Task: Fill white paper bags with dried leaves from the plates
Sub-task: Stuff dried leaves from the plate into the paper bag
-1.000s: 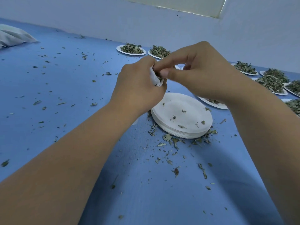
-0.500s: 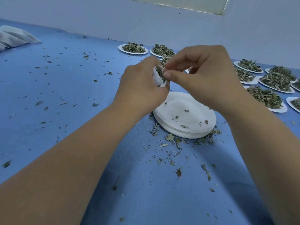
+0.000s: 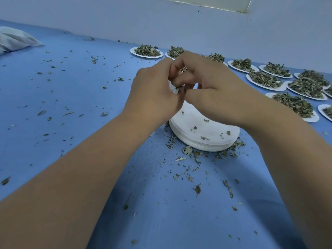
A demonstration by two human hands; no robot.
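My left hand grips a small white paper bag, of which only a crumpled white edge shows between the fingers. My right hand is curled against the bag's mouth, its fingertips pinching dried leaves there. Both hands hover above a stack of white paper plates that carries only a few leaf crumbs. Several white plates heaped with dried leaves stand in rows at the right and back.
The blue table surface is strewn with leaf bits, thickest in front of the plate stack. A white cloth or bag pile lies at the far left. A pale wall runs along the back edge.
Both hands have closed tighter together over the bag, the right fingers curling further down onto its mouth. The view has shifted so more leaf plates show at the right.
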